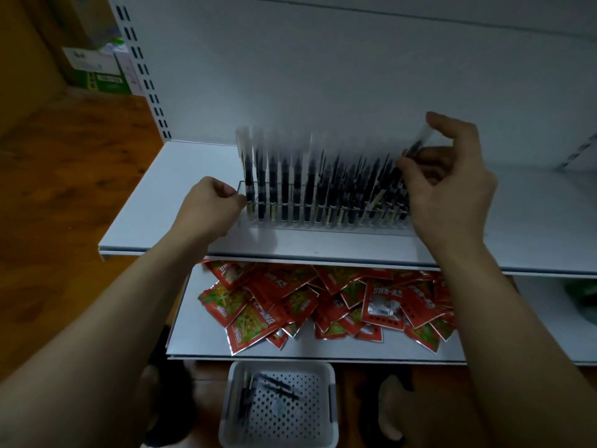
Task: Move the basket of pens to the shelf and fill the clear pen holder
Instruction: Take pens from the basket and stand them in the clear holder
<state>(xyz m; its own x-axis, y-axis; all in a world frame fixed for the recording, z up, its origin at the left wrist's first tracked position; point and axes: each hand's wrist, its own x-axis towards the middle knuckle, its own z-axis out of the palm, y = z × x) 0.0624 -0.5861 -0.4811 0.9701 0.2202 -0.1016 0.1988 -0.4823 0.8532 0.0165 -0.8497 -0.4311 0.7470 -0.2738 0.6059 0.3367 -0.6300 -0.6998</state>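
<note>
At left end of clear, pen-packed holder (323,226), left hand (211,206) pinches its wall; at right end, right hand (452,192) pinches dark pen (416,146).

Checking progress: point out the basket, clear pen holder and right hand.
basket (281,366): head view, far rim.
clear pen holder (323,230): head view, front base lip.
right hand (452,189): head view, back of hand.

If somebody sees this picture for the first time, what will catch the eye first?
Dark pens crowd the clear pen holder on the upper shelf; the left hand grips its left end, the right hand pinches a pen at its right end. Red packets lie heaped on the lower shelf.
</note>
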